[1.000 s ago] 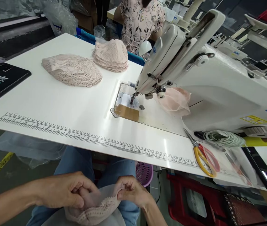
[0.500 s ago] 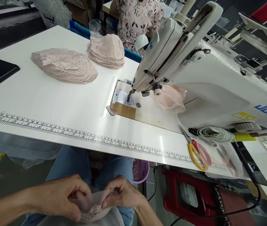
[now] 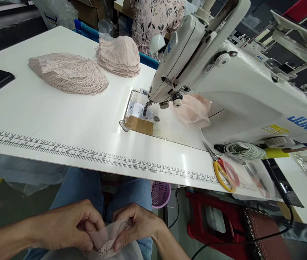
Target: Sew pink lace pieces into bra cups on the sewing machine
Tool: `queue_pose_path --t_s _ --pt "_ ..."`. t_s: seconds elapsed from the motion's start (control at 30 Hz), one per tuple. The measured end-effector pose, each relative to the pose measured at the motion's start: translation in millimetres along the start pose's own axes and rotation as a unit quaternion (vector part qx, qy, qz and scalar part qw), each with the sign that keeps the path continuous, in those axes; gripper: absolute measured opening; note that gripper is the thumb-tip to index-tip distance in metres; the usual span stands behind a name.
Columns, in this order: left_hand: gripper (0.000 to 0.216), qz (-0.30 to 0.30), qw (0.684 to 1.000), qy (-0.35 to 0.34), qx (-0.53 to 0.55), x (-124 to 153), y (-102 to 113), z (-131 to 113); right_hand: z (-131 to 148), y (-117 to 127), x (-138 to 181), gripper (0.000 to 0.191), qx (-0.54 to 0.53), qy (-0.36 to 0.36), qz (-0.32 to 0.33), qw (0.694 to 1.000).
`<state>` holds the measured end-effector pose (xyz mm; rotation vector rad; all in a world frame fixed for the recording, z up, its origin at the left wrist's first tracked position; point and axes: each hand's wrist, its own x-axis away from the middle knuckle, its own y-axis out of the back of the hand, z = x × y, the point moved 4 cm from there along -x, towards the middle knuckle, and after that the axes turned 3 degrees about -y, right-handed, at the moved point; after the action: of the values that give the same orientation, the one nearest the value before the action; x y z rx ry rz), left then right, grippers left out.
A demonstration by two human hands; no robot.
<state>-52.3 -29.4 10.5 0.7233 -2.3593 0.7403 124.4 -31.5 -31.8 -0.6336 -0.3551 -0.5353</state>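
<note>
There are 2 hands (image 3: 66, 225) (image 3: 137, 225), 1 lace piece (image 3: 103, 242), 2 lace stacks (image 3: 68, 74) (image 3: 119, 56), 1 sewing machine (image 3: 245, 97).

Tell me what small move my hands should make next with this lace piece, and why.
Probably lift the lace piece up onto the table, toward the presser foot. The left hand and right hand both pinch it down at the lap, below the table edge, and no fabric lies under the foot.
</note>
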Motion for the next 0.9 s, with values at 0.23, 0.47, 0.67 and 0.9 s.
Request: queue_pose_path --t_s 0.23,0.47,0.67,0.9 --pt "0.029 -0.051 0.997 0.017 -0.063 5 6 -1 4 1 0 0.063 0.01 0.006 -0.026 1.0" --pt "0.022 -0.095 0.986 0.037 -0.133 1 1 -5 12 -3 1 0.061 -0.019 -0.013 -0.056 0.998" --pt "0.021 -0.113 0.985 0.023 -0.125 -2 1 7 5 0 5 0.064 0.015 -0.038 -0.035 0.999" --pt "0.025 -0.094 0.988 0.023 -0.124 1 0 12 22 -13 6 0.067 0.055 0.06 -0.015 0.997"
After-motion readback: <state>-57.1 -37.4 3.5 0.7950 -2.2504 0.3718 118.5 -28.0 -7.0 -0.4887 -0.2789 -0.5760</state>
